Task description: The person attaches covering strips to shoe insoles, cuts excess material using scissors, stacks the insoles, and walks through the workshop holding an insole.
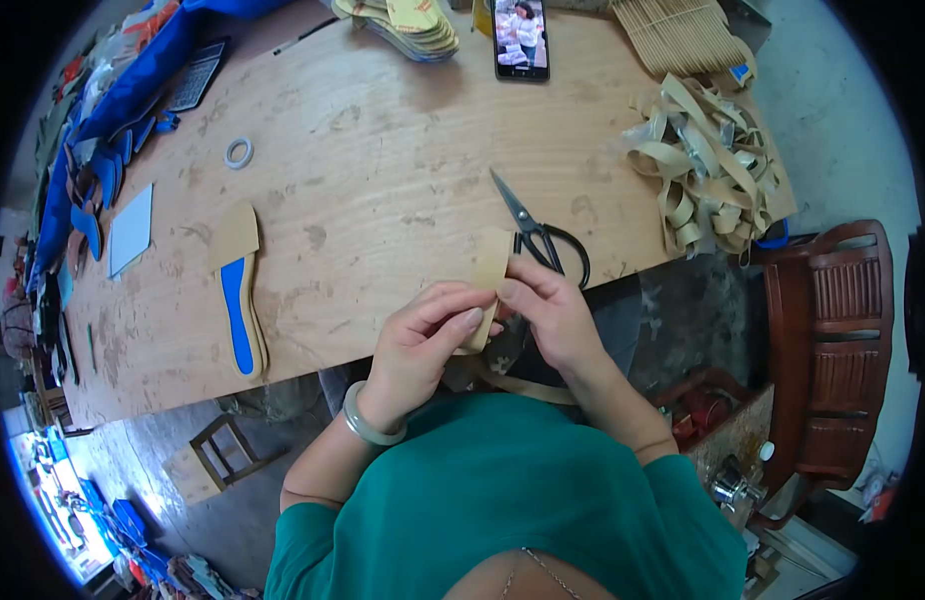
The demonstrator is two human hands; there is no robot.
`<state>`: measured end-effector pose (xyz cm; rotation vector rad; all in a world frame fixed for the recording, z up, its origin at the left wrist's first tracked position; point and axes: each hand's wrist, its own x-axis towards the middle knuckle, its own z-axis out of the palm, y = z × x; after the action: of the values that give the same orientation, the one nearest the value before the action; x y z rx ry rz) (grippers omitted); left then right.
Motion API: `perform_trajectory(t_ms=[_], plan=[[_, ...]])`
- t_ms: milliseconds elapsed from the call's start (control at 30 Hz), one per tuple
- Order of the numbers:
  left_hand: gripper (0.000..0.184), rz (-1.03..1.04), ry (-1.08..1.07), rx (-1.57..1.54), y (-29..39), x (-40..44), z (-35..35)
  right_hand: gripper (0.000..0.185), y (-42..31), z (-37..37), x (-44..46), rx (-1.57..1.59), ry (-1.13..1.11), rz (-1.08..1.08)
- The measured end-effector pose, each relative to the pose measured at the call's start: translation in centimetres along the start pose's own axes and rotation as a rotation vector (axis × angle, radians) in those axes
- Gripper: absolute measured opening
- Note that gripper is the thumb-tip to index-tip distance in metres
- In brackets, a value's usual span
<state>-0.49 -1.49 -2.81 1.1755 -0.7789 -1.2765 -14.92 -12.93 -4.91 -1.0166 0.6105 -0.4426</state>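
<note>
Both my hands are closed on a tan strip at the front edge of the table. My left hand, below a pale bangle, pinches it from the left between thumb and fingers. From the right, my right hand grips the same strip with thumb and forefinger. Its upper end points away from me, and a tan length hangs by my lap; whether the two join is hidden. Black-handled scissors lie just beyond my right hand, blades pointing away. To the left rests a tan insole with a blue section.
A heap of tan strips lies at the right, below stacked tan pieces. A phone and an insole stack stand at the back. A tape roll is left. A wooden chair stands right.
</note>
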Motion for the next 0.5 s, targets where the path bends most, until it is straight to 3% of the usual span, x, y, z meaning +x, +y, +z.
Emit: perform_trajectory(t_ms=[433,500], plan=[[0.013,-0.124,0.115,-0.344,-1.2,-0.7,0.1,0.023,0.2,1.1,0.9,0.026,0.074,-0.005],[0.010,-0.182,0.089,-0.315,-1.2,-0.8,-0.1,0.021,-0.4,1.8,0.4,-0.149,0.023,-0.061]])
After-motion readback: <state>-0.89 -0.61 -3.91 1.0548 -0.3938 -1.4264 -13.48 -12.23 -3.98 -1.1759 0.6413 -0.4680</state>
